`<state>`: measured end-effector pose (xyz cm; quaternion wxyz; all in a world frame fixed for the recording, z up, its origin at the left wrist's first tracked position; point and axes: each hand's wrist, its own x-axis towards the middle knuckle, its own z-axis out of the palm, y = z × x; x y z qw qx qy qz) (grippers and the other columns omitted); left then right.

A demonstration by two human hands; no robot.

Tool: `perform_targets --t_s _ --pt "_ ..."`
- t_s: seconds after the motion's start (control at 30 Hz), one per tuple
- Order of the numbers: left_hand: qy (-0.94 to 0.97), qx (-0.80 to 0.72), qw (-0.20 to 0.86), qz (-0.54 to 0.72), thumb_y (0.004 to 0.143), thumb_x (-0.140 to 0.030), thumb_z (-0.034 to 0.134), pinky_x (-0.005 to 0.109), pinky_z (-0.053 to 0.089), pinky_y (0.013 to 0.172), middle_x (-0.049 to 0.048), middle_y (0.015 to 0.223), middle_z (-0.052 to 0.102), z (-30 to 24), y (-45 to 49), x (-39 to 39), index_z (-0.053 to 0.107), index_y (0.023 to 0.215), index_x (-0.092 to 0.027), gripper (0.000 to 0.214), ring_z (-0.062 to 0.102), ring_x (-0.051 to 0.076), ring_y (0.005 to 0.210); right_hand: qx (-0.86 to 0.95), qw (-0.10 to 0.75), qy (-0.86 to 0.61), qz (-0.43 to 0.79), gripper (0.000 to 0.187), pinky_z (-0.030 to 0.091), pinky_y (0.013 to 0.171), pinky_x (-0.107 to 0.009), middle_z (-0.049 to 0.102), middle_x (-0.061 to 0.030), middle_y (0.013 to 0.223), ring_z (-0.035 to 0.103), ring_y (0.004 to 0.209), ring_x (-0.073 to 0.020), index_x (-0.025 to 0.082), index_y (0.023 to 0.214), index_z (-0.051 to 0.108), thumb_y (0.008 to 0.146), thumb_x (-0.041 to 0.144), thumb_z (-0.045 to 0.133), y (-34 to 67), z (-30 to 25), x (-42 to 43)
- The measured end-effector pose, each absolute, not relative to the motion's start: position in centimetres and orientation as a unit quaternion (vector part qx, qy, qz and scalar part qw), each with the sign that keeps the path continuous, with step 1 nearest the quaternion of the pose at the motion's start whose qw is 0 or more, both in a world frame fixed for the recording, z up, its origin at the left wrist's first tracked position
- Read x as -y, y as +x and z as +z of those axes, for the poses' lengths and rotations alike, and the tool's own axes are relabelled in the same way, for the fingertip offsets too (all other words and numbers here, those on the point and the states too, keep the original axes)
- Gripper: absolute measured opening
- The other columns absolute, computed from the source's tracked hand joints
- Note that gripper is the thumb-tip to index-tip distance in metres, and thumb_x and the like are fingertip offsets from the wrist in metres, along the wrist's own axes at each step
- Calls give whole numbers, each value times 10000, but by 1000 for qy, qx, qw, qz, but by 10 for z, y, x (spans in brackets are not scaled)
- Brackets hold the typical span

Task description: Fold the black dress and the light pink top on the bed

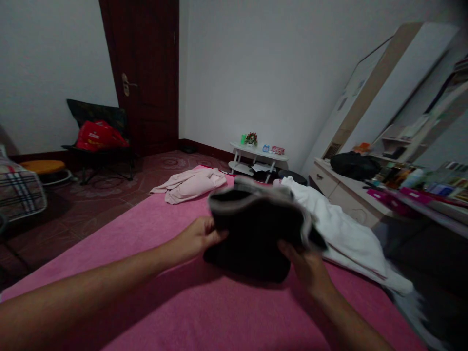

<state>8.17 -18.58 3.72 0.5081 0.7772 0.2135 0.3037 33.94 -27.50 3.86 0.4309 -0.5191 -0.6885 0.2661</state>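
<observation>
Both my hands grip a dark piece of folded cloth, black on the near face with a greyish edge along its top; motion blurs it, and I cannot tell what garment it is. My left hand pinches its left side, thumb on the near face. On the right side, my right hand is closed on it in the same way. The cloth is held just above a pink bedspread. Beyond it to the left lies a pale pink garment, and a white garment lies along the right edge.
A small white table with a flower pot stands by the far wall. To the left, a folding chair bears a red bag. A dresser with a black bag and several bottles stands on the right.
</observation>
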Motion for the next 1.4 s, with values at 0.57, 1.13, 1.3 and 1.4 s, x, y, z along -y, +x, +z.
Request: perform_targets --t_s 0.57,1.13,1.3,1.4 --pt "797 -539 137 236 701 -191 710 446 396 942 187 1164 585 22 180 59 608 1023 -122 345 520 351 1137 551 221 -803 -49 468 469 874 -454 617 -184 1131 585 1081 -335 145 1166 552 742 319 646 387 5 123" --pt "776 -562 173 227 894 -546 429 424 257 1111 135 1489 356 -44 209 33 455 1367 -184 597 328 306 1363 511 243 -824 24 431 295 1079 -448 452 -151 1411 355 1339 -274 149 1315 488 938 330 385 370 -31 71" --pt "730 -593 172 293 869 -345 562 424 339 1045 205 1296 536 -42 205 44 453 1317 -114 515 451 313 1264 437 312 -843 37 551 358 1009 -502 475 -230 1351 428 1264 -364 109 1332 431 853 360 538 368 -30 77" --pt "706 -593 206 329 806 -257 650 410 423 963 221 1228 581 -39 200 48 415 1339 -91 606 539 315 1174 402 380 -831 67 597 422 944 -493 565 -252 1227 539 1149 -375 88 1276 476 753 320 647 367 -28 86"
